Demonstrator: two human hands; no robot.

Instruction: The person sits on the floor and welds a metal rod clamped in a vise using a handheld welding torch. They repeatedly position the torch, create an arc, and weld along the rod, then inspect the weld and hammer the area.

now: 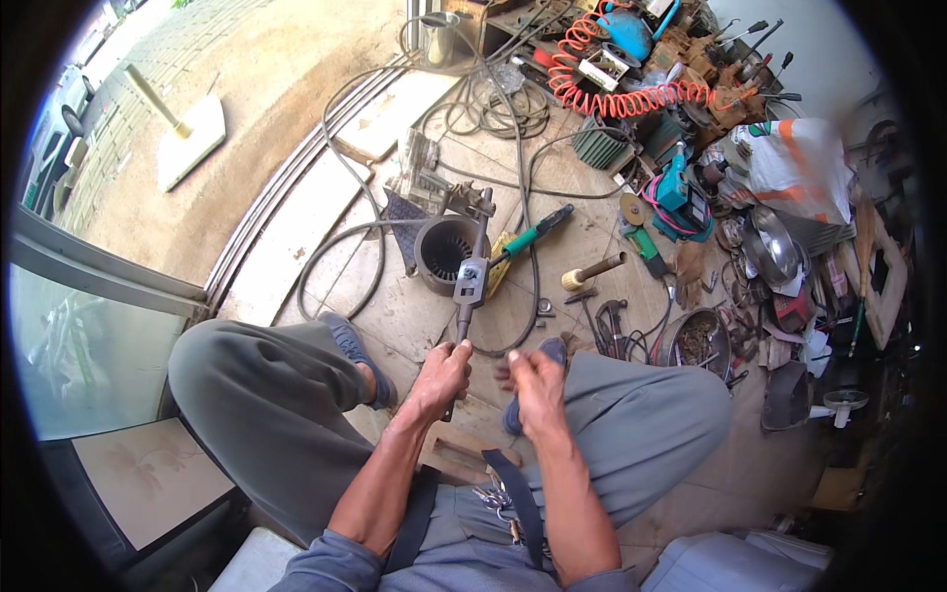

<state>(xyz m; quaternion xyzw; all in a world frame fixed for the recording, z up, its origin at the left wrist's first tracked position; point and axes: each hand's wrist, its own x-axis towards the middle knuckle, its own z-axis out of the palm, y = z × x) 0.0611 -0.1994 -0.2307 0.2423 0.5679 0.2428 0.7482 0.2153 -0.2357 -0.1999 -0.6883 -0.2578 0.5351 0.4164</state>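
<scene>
My left hand [444,380] is closed around the near handle of a grey metal tap wrench [472,284]. The wrench points away from me, its wide middle block beside and partly over the rim of an open, round motor housing [426,259] with slots inside. Just right of the left hand, apart from the wrench, is my right hand [536,385]. Its fingers are curled but smeared by motion, so whether they hold anything is unclear. A green and black handled tool [533,235] lies aslant beyond the wrench, near a yellow piece [500,262].
A short pipe with a brass-coloured end [595,270], a hammer [612,321] and a green angle grinder [643,245] lie to the right. Black cable [523,148] loops over the tiles. Orange coiled hose [631,99] and heaped tools fill the far right. A doorway track [286,178] runs left.
</scene>
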